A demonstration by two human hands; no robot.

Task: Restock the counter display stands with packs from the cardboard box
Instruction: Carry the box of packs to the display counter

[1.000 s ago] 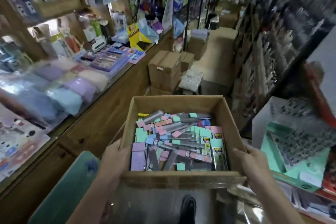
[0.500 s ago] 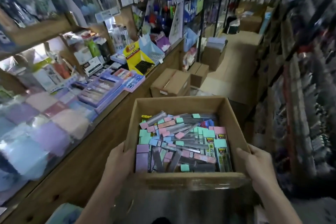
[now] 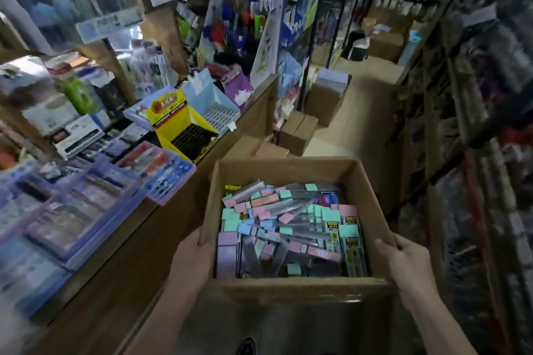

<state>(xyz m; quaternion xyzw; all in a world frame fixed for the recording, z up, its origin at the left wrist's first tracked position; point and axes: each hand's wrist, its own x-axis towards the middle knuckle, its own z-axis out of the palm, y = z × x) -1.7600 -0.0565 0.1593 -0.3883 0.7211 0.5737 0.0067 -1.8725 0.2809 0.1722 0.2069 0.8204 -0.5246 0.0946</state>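
Observation:
I carry an open cardboard box point(image 3: 284, 168) at waist height, to the right of a wooden counter. It holds several slim packs point(image 3: 288, 222) with pink, mint, blue and lilac caps, heaped loosely. My left hand point(image 3: 189, 265) grips the box's left wall, and my right hand point(image 3: 409, 266) grips its right wall. On the counter stand a yellow display stand point(image 3: 184, 127) with a dark slotted tray and a light blue display stand point(image 3: 212, 104) with a white slotted tray; both trays look empty of packs.
The wooden counter point(image 3: 161, 219) runs along my left, covered with purple trays point(image 3: 86, 199) of stationery. Closed cardboard boxes point(image 3: 298, 131) sit on the aisle floor ahead. Dark shelving racks point(image 3: 467, 95) line the right side. Pens hang on a rack point(image 3: 245, 23) behind the stands.
I have walked forward along the counter with the box held in both hands. The yellow and blue stands are now closer and lower in view.

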